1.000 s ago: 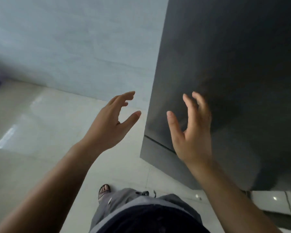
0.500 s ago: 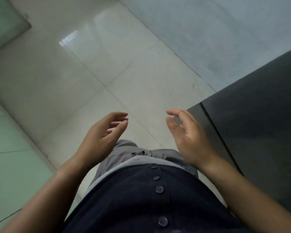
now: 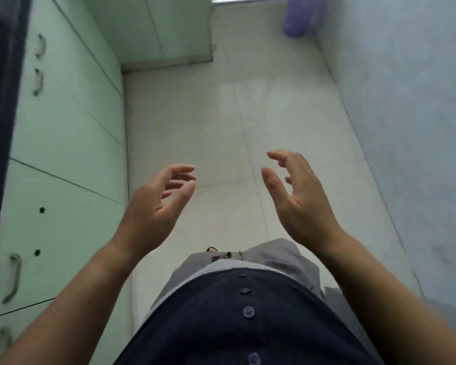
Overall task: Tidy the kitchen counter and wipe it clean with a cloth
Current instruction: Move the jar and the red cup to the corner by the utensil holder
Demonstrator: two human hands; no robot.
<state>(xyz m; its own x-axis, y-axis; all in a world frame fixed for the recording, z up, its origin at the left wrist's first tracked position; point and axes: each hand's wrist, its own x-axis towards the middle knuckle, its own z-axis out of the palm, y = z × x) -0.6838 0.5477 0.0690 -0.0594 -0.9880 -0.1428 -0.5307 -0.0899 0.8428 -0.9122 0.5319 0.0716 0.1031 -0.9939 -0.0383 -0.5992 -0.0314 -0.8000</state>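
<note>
My left hand (image 3: 156,206) and my right hand (image 3: 298,198) are raised in front of my waist, palms facing each other, fingers curled and apart, nothing in either. Both hang over the pale tiled floor (image 3: 221,127). The dark edge of the kitchen counter (image 3: 0,88) runs down the far left of the view; its top is not visible. No cloth is in view.
Pale green cabinet doors with metal handles (image 3: 63,127) line the left side under the counter edge. A grey-blue wall (image 3: 406,114) runs along the right. A purple object (image 3: 296,21) stands on the floor at the far end by the wall.
The view has swung left, away from the dark panel, to the aisle between cabinets and wall. Both hands stay empty and have spread a little further apart.
</note>
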